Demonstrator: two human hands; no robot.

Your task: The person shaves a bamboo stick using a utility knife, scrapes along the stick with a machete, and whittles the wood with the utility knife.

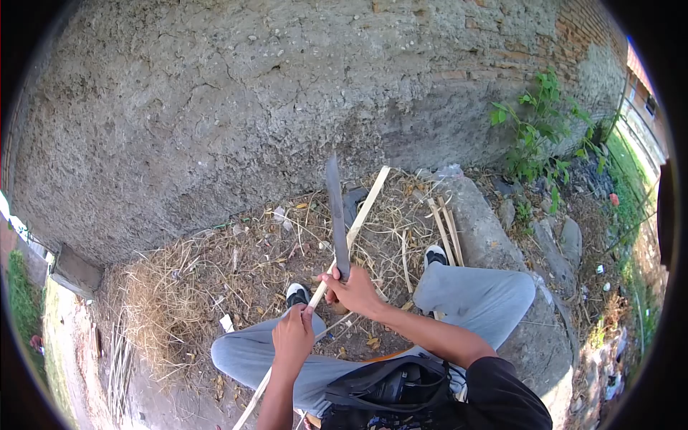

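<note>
While the pale strip (367, 208) is held aslant in front of the lap, its middle is clamped in the closed left hand (292, 333). Just above, the long dark blade (337, 215) is gripped near its base by the right hand (352, 290), fingers curled, close against the strip. Straw (161, 297) is strewn over the ground. Split sticks (449, 233) are laid beside a stone slab (479, 222); all is backed by a cracked wall (236, 107).
</note>
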